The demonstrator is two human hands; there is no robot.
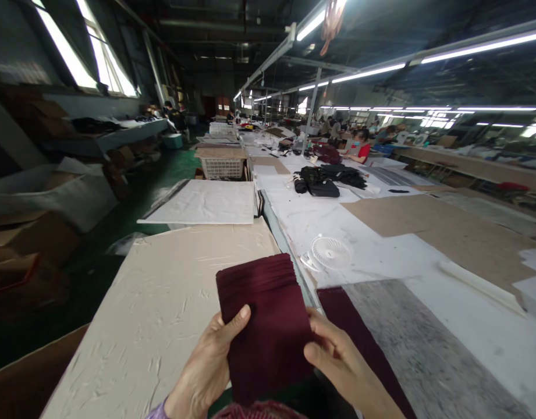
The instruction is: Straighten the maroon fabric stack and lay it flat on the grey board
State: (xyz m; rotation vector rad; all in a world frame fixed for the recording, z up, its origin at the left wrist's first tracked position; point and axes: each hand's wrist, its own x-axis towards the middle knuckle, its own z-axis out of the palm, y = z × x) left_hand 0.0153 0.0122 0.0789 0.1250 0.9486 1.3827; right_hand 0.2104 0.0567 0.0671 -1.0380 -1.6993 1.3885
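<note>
Maroon stack (265, 326) is up between both hands, in front of the beige table (176, 279). Left hand (204, 361) grips its left side, thumb on top. Right hand (346, 361) has bent fingers at the right edge; can't tell if pinching. Top edge looks uneven, so layers could skew or slide if the left thumb eases off. Lowering it off-line could catch the white table (289, 224). Fan (331, 251) could flutter loose layers if running; can't tell.

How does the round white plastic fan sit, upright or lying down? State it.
Lying down: the white fan has its round slotted face turned upward, low against the white-covered table.
</note>
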